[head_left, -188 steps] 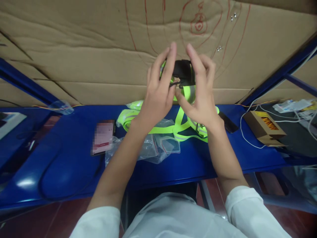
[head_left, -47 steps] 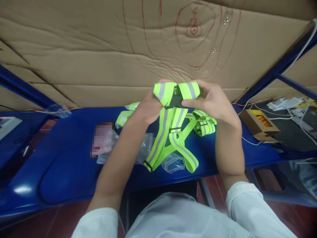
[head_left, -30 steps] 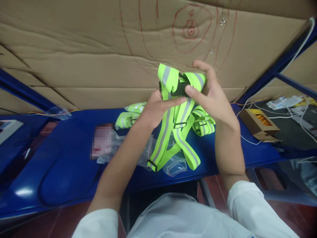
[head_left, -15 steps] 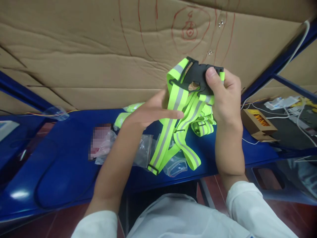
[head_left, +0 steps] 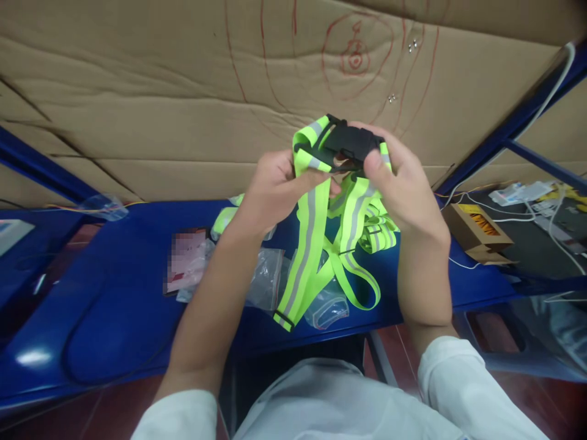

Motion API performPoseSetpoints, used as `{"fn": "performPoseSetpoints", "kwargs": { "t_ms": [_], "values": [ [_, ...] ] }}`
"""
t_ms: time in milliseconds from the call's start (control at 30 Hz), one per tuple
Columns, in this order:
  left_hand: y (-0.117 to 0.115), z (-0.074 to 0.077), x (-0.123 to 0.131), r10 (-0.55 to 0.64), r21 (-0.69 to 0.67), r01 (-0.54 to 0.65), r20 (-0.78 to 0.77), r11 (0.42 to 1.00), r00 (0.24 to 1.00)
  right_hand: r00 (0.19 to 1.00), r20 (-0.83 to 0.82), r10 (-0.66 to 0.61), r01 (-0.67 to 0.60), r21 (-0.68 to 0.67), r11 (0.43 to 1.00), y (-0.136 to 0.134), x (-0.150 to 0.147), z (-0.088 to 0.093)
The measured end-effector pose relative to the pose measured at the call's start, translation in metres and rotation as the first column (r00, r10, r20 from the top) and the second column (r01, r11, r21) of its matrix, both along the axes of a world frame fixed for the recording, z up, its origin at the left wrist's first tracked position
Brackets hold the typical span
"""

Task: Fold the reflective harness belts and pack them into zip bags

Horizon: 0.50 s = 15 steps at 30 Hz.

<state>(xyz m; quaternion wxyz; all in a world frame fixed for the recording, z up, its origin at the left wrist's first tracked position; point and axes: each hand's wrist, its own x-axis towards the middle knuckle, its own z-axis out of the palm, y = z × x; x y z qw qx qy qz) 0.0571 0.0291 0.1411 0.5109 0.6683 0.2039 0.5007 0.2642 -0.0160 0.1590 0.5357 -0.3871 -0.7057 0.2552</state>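
Observation:
A neon yellow-green strap (head_left: 308, 238) with a grey reflective stripe hangs in loops over the blue table. At its top is a black plastic buckle (head_left: 351, 143), held up in front of the cardboard. My left hand (head_left: 284, 186) pinches the strap at the buckle's left end, thumb across the front. My right hand (head_left: 397, 177) grips the buckle's right end, with the thumb on its lower edge and the fingers behind. A black slider (head_left: 284, 320) sits at the lower left end of the strap. Behind it lies a bundled strap (head_left: 378, 235) of the same colour.
Clear plastic bags (head_left: 268, 278) lie on the blue table (head_left: 123, 293), beside a pink-and-white packet (head_left: 188, 260). Cardboard (head_left: 160, 85) with red drawn lines stands behind. An open brown box (head_left: 479, 232) and white cables are at the right.
My left hand has moved up from the hanging strap to the buckle's left end and closed on it. The buckle has shifted slightly left and down with my right hand.

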Motion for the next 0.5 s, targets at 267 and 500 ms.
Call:
{"fn": "performPoseSetpoints", "kwargs": {
  "t_ms": [267, 500],
  "values": [
    [-0.001, -0.013, 0.017, 0.076, -0.194, -0.051, 0.12, 0.98, 0.99, 0.995, -0.098, -0.026, 0.02, -0.07, 0.997, 0.011, -0.004, -0.013],
    [-0.003, -0.014, 0.023, -0.002, -0.202, 0.036, 0.169, 0.979, 0.986, 0.989, 0.0, -0.148, 0.148, 0.065, 0.987, 0.014, -0.016, -0.022]
  ]
}}
